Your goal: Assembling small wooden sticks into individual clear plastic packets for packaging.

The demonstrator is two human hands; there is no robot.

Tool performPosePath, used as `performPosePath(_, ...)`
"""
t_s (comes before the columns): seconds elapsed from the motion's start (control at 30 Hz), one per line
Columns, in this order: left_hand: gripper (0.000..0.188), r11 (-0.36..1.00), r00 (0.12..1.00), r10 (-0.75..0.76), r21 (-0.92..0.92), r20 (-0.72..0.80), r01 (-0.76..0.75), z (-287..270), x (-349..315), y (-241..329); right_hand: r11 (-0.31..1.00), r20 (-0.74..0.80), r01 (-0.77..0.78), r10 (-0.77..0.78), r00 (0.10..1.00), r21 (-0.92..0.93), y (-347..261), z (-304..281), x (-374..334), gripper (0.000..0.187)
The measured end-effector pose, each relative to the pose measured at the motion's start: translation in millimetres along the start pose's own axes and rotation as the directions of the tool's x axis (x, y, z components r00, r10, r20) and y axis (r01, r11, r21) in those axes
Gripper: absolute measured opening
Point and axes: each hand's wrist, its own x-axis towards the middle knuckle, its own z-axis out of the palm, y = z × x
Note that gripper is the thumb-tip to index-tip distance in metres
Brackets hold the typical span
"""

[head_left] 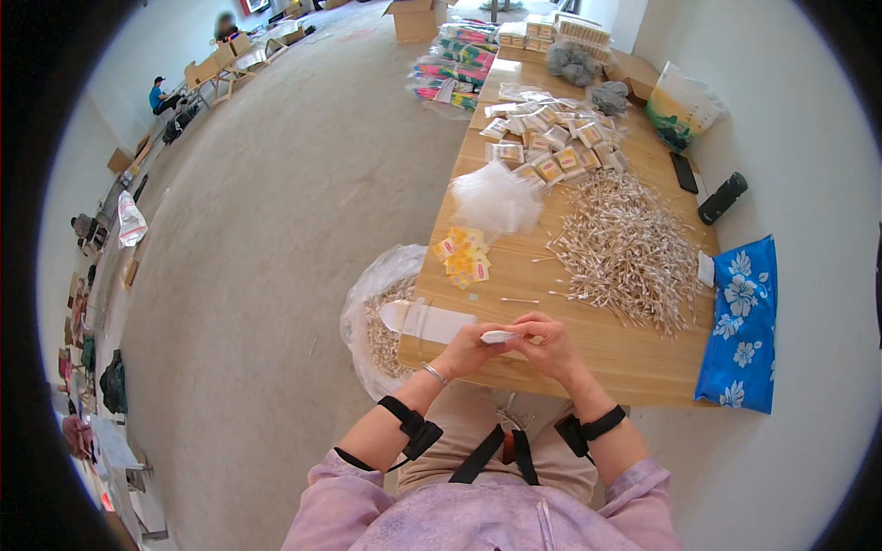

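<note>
From above, the person sits at the near edge of a long pale wooden worktop point(634, 363), both hands drawn together just over its front edge. The left hand point(469, 347) and the right hand point(549, 342) share one small white flat packet point(499, 337); each grip is narrow, fingertips pinched on an end of the packet, which lies level between them. A thin silver bangle point(434, 372) circles the left wrist, and black straps wrap both forearms.

Just beside the left hand, a white paper-like sheet point(439, 321) hangs over the worktop's left corner. Beyond the hands lies a broad heap of white-tipped cotton swabs point(629, 253), with one loose swab point(520, 300) near the fingers. To the left of the heap sits a small stack of yellow printed cards point(466, 257), and behind that a crumpled bunch of clear plastic bags point(496, 200). Farther up, many filled small packets point(551, 138) are spread about.

On the floor against the worktop's left side stands a clear plastic sack holding more swabs point(378, 317). A blue cloth with white flowers point(742, 321) lies at the right edge.
</note>
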Motion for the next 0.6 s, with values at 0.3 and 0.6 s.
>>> performPosePath(0.3, 0.025, 0.948, 0.982, -0.041, -0.317, -0.187, -0.021, 0, -12, -16, 0.95, -0.085, -0.233, 0.254, 0.963, 0.207, 12, 17, -10, 0.012)
performPosePath(0.6, 0.006, 0.888, 0.971, -0.118, -0.459, -0.21, 0.008, 0, -13, -21, 0.839, -0.004, -0.282, 0.321, 0.947, 0.465, 30, 30, -6, 0.006)
